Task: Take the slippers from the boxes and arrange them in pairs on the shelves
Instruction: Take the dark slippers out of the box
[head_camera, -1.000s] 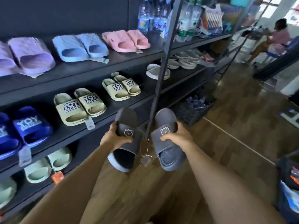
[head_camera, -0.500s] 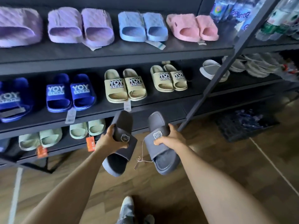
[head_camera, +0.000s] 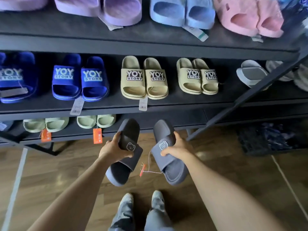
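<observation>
Gripping a dark grey bear-badge slipper (head_camera: 124, 164) in the left hand (head_camera: 115, 148), fingers curled over its strap from the outer side; gripping its lighter grey mate (head_camera: 170, 164) in the right hand (head_camera: 177, 147), thumb pressed on the strap beside the bear. Both held in the air in front of the bottom shelf (head_camera: 70, 136) - heels up toward it, open toes nearer the camera, side by side without touching; thin string with an orange tag (head_camera: 142, 170) hanging from the right-hand one into the gap. Paired on the middle shelf (head_camera: 183, 109): blue YOY STORY slippers (head_camera: 80, 80), beige YOY STORY slippers (head_camera: 144, 79); mint-green slippers (head_camera: 95, 121) lower down; lilac slippers (head_camera: 116, 9), pale blue slippers (head_camera: 181, 12) and pink slippers (head_camera: 246, 17) up top - all above a wooden floor (head_camera: 58, 172).
</observation>
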